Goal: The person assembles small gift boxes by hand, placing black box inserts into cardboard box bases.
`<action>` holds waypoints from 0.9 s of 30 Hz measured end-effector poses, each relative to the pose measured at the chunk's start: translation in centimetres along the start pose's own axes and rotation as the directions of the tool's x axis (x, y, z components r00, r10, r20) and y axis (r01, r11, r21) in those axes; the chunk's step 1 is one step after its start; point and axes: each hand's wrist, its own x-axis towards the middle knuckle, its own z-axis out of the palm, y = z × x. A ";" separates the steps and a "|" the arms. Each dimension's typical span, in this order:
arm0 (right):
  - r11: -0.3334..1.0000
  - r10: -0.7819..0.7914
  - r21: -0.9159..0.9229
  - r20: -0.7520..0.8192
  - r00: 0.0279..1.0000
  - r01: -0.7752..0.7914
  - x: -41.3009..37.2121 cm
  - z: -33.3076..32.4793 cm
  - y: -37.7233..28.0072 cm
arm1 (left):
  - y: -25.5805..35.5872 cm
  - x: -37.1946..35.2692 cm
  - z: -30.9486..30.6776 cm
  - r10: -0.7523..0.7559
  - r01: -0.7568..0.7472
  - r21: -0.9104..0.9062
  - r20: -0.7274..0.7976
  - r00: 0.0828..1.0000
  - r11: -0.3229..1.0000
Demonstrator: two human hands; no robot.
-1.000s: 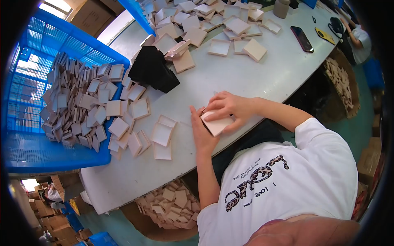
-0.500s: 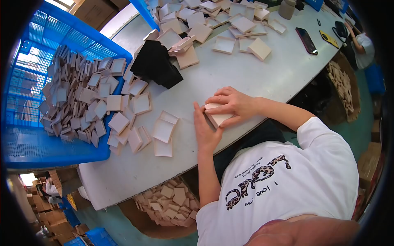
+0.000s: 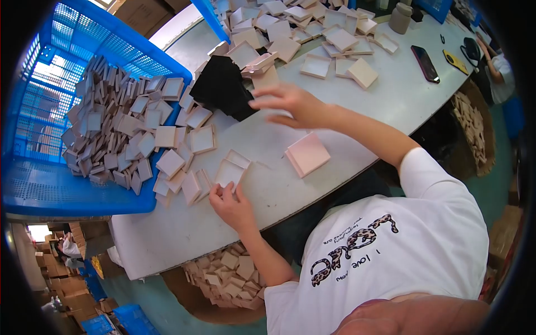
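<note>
My left hand point(image 3: 231, 207) has its fingers curled around the edge of a shallow open box half point(image 3: 231, 170), near the front of the table. How much of the piece lies under the fingers is hidden. My right hand point(image 3: 296, 106) is blurred and raised over the table, fingers apart with nothing in them. Its fingertips are close to a black cloth-like item point(image 3: 223, 86). Between and to the right of my hands, a pale square box point(image 3: 308, 154) rests on the table, held by neither hand.
A blue perforated crate point(image 3: 84, 198) full of box pieces tips toward the table point(image 3: 167, 245). Loose pieces point(image 3: 329, 33) pile up at the back. A phone point(image 3: 425, 64), a yellow item point(image 3: 455, 62) and a jar point(image 3: 400, 18) stand farther right. Below sits a filled container point(image 3: 223, 276).
Both hands have let go of the square box, which now lies on the table. My left hand moved left to the open box half; my right hand moved up toward the black item.
</note>
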 end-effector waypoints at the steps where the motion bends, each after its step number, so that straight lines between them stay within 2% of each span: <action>1: 0.999 0.014 -0.041 -0.029 0.999 -0.015 2.3 1.1 1.1 | 0.1 0.1 -0.1 -0.015 0.014 -0.069 -0.015 1.000 0.998; 2: 0.996 0.029 -0.081 -0.058 0.998 -0.034 4.2 2.3 1.9 | 0.3 0.3 0.0 -0.030 0.026 -0.136 -0.028 0.999 0.990; 3: 0.992 0.066 -0.106 -0.023 0.998 -0.069 5.6 3.6 2.6 | 0.6 0.6 0.1 -0.047 0.037 -0.205 -0.041 0.998 0.978; 6: 0.976 0.189 -0.133 0.105 0.976 -0.175 7.9 6.5 4.7 | 5.5 0.3 -0.9 0.046 -0.111 -0.418 -0.162 0.986 0.902; 8: 0.963 0.270 -0.091 0.236 0.933 -0.255 8.5 7.2 5.9 | 9.2 -0.1 -1.0 0.228 -0.270 -0.440 -0.146 0.963 0.857; 10: 0.959 0.283 -0.064 0.299 0.911 -0.277 9.1 7.1 6.7 | 12.5 -0.5 0.1 0.407 -0.413 -0.463 -0.119 0.906 0.784; 14: 0.957 0.284 -0.050 0.370 0.885 -0.287 9.5 6.4 6.7 | 14.5 -0.8 3.3 0.532 -0.453 -0.483 0.030 0.846 0.749; 16: 0.971 0.235 -0.128 0.332 0.913 -0.203 9.0 6.4 6.5 | 13.8 -1.1 5.1 0.558 -0.447 -0.471 0.122 0.821 0.760; 18: 0.971 0.201 -0.189 0.310 0.929 -0.147 8.9 6.2 5.8 | 13.0 -1.0 6.0 0.524 -0.346 -0.593 0.154 0.838 0.727; 20: 0.983 0.040 -0.179 0.043 0.998 -0.031 8.5 5.5 5.4 | 12.6 -1.2 6.4 0.473 -0.251 -0.668 0.171 0.865 0.701; 21: 0.982 -0.044 -0.185 -0.094 0.995 0.026 8.2 4.8 5.2 | 12.6 -1.3 6.6 0.438 -0.210 -0.690 0.171 0.883 0.693; 22: 0.982 -0.065 -0.184 -0.158 0.985 0.035 7.7 3.5 4.3 | 12.6 -1.4 6.7 0.402 -0.169 -0.711 0.172 0.899 0.682; 24: 0.982 -0.100 -0.184 -0.280 0.955 0.049 5.3 -0.2 1.2 | 12.5 -1.5 6.5 0.394 -0.189 -0.691 0.150 0.907 0.698; 27: 0.997 -0.080 -0.037 -0.162 0.983 0.075 -2.0 -3.6 -1.3 | 12.5 -1.4 6.3 0.380 -0.157 -0.699 0.175 0.908 0.698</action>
